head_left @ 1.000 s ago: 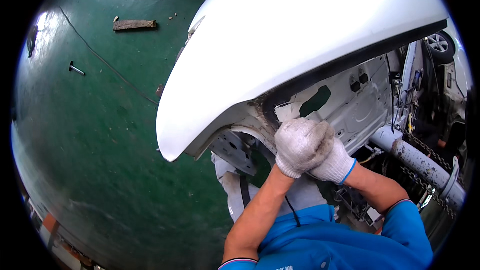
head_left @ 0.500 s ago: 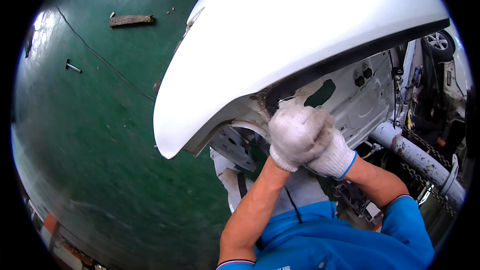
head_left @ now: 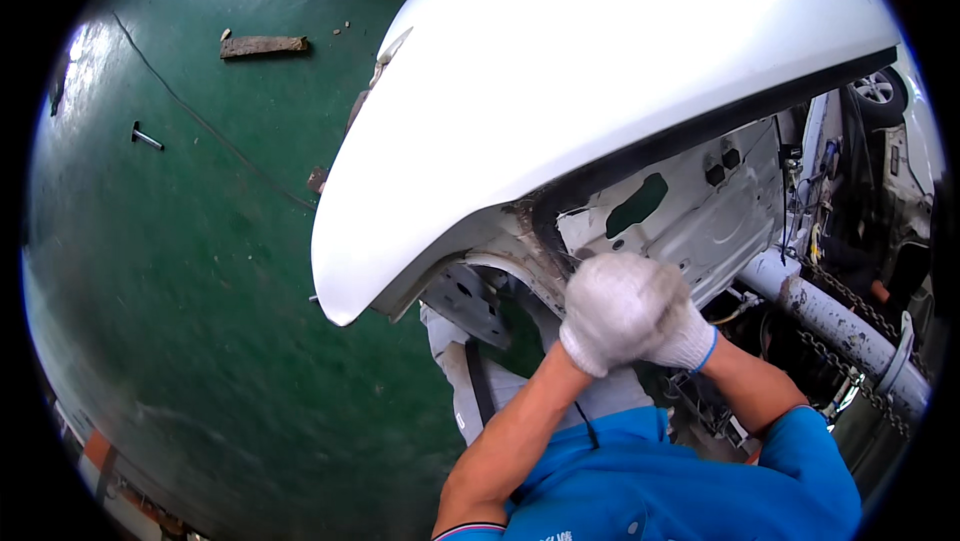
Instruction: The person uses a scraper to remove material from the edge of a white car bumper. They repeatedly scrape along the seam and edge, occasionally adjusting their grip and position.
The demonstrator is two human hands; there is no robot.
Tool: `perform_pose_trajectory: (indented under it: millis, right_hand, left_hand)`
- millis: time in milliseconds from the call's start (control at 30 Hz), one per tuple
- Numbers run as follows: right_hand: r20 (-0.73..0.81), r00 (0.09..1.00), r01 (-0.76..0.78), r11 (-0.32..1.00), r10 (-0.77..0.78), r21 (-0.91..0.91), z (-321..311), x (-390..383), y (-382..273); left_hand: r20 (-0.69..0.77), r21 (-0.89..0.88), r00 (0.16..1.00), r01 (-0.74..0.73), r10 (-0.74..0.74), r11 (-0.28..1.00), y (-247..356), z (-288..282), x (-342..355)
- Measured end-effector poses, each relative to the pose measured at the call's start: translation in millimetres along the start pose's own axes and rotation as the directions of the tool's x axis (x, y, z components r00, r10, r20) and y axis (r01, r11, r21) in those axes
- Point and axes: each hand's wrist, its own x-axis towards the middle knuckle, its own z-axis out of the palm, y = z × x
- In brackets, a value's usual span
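Note:
Both hands wear off-white knitted gloves and are pressed together, closed, at the lower edge of a large white car body panel [head_left: 520, 61]. My left hand [head_left: 605, 311] covers much of my right hand [head_left: 685, 329], whose blue-edged cuff shows. Whatever they grip is hidden behind the gloves. Just beyond the fingers, a dark strip [head_left: 548, 231] runs along the panel's inner corner. Bare pale sheet metal [head_left: 705, 221], with a large cut-out and several small holes, lies past the hands.
A grey pipe [head_left: 835, 316] with chains [head_left: 825, 346] stands at the right, near a car wheel [head_left: 877, 89]. On the green floor lie a wooden block [head_left: 263, 46], a hammer-like metal tool [head_left: 147, 137] and a thin cable [head_left: 200, 116]. My legs are below the panel.
Both gloved hands, still together, have moved down and to the right, toward me. The inner corner and its dark strip now show more. The panel has shifted only slightly in view.

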Motion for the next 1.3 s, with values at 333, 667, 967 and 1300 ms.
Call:
perform_pose_trajectory:
  millis: [333, 667, 967, 1300]
  right_hand:
    - [0.216, 0.897, -0.39, 0.921, 0.386, -0.026, -71, 33, -44]
    - [0.191, 0.908, -0.356, 0.928, 0.372, -0.114, -98, 40, -41]
    - [0.349, 0.861, -0.38, 0.924, 0.37, -0.042, -97, 65, -39]
    - [0.269, 0.906, -0.32, 0.945, 0.326, -0.067, -72, 69, -32]
  left_hand:
    - [-0.219, 0.101, 0.932, 0.316, -0.288, 0.944, 2, -55, -31]
    - [-0.25, 0.083, 0.77, 0.621, -0.587, 0.779, -14, -54, -19]
    - [-0.237, 0.008, 0.754, 0.633, -0.613, 0.774, -18, -48, -43]
    - [-0.242, -0.067, 0.732, 0.643, -0.637, 0.763, -21, -48, -43]
